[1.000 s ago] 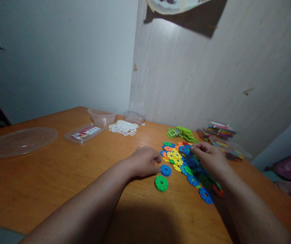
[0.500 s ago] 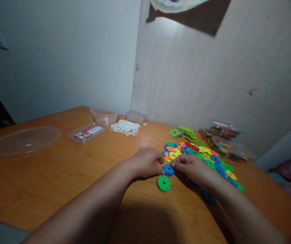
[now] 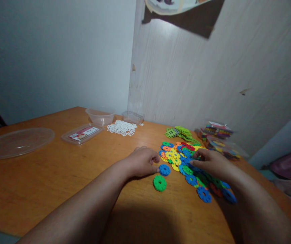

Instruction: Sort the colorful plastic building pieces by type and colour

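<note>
My left hand (image 3: 142,161) rests on the wooden table (image 3: 59,176), fingers curled, its fingertips touching a blue notched disc (image 3: 164,169). A green disc (image 3: 159,183) lies just in front of that. My right hand (image 3: 210,162) lies over a heap of coloured discs (image 3: 181,157), thumb and fingers pinched at blue pieces in the heap. Whether it grips one I cannot tell. Loose blue discs (image 3: 203,194) lie near my right forearm.
At the back stand a clear bowl (image 3: 101,116), a small clear tub (image 3: 133,117), a pile of white square pieces (image 3: 121,127) and a flat clear box (image 3: 82,133). A large clear lid (image 3: 16,142) lies left. Green pieces (image 3: 181,133) and packs of coloured pieces (image 3: 218,135) lie at the right.
My right hand had come over to the blue disc beside my left hand, then moved back right onto the heap. My left hand stayed put.
</note>
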A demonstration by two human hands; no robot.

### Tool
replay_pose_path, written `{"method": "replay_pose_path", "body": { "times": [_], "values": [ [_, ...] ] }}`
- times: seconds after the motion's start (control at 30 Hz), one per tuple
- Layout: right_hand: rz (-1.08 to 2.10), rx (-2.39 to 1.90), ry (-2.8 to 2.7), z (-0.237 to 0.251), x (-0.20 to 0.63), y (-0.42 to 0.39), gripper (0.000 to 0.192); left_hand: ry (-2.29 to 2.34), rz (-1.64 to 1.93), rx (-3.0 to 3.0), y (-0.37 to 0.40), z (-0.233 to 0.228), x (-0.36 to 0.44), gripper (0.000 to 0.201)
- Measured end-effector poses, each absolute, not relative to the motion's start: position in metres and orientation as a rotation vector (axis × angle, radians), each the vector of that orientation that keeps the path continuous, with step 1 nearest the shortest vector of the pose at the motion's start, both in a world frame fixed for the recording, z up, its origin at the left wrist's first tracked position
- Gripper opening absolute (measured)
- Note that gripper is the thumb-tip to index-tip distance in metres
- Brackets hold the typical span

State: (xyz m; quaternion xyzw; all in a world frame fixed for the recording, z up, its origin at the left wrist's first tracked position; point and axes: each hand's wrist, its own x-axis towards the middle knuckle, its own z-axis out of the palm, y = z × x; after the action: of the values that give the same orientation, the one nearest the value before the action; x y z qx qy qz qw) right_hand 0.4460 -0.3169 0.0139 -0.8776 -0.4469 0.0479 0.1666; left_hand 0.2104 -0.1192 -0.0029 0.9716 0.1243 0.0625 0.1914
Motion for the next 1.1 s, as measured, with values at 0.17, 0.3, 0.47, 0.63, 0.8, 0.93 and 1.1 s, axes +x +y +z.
{"method": "replay_pose_path", "body": {
  "times": [0.17,0.3,0.47,0.63,0.8,0.93,1.1],
  "values": [
    [0.181,-2.586,-1.363,0.007,0.44,-0.309,0.034,0.341,0.149,2.733,-0.119,-0.002,0.21,0.034],
    [0.17,-2.588,-1.391,0.004,0.446,-0.306,0.029,0.34,0.145,2.731,-0.119,0.0,0.21,0.034],
    [0.104,-2.621,-1.389,0.012,0.444,-0.306,0.016,0.349,0.154,2.727,-0.119,0.0,0.209,0.033],
    [-0.274,-2.475,-1.273,0.021,0.428,-0.304,0.019,0.356,0.188,2.712,-0.12,-0.001,0.21,0.03],
    [0.312,-2.043,-1.157,0.015,0.391,-0.291,0.029,0.333,0.194,2.687,-0.12,-0.001,0.209,0.033],
    [0.798,-1.917,-1.083,0.006,0.369,-0.282,0.025,0.31,0.197,2.681,-0.121,-0.001,0.209,0.036],
    [0.931,-1.952,-0.992,-0.002,0.364,-0.278,0.024,0.302,0.198,2.711,-0.122,-0.003,0.21,0.037]
  ]
}}
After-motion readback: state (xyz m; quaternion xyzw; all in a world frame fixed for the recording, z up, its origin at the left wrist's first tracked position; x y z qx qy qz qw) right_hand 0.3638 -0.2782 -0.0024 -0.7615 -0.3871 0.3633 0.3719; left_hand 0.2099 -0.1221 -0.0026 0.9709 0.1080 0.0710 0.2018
